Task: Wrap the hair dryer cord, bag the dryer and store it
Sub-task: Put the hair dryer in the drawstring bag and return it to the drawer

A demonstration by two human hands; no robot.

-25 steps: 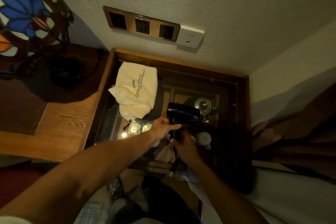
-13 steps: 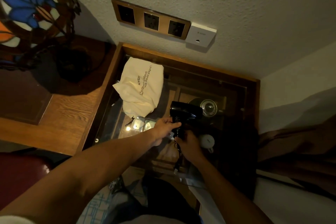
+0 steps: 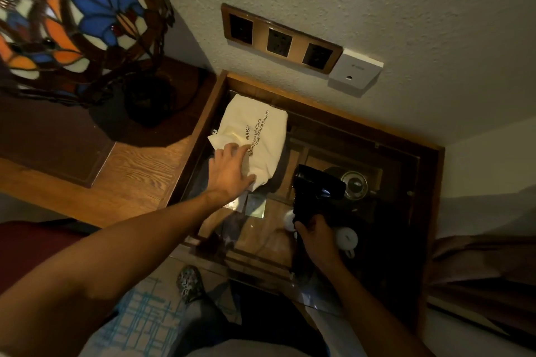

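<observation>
- Left hand (image 3: 232,171): arm stretched forward and to the left, palm down, fingers spread flat on the near edge of the cream drawstring bag (image 3: 255,139); thumb lies at the bag's lower corner — pressing on the cloth, no pinch visible
- Right hand (image 3: 314,236): fist wrapped around the handle of the black hair dryer (image 3: 316,188), which stands upright with its barrel pointing right, above the glass-topped table (image 3: 272,235)
- Cord (image 3: 297,266): a dark length hangs below the right fist; too dim to tell how much of it is wound
- Bag lies on the glass in the table's far-left corner, close to the wooden frame (image 3: 200,136), printed text facing up
- Change from half a second ago: the left hand was at the dryer handle beside the right hand; now it has let go and reached across to the bag — the dryer is held by the right hand alone
- Edges: raised frame rail just left of the left hand; wall with the socket panel (image 3: 280,38) behind the bag; stained-glass lamp (image 3: 72,17) on the wooden desk (image 3: 121,180) to the left
- Open room: bare glass between bag and dryer; a white cup (image 3: 346,238) sits just right of the right hand, under the glass as far as can be told
</observation>
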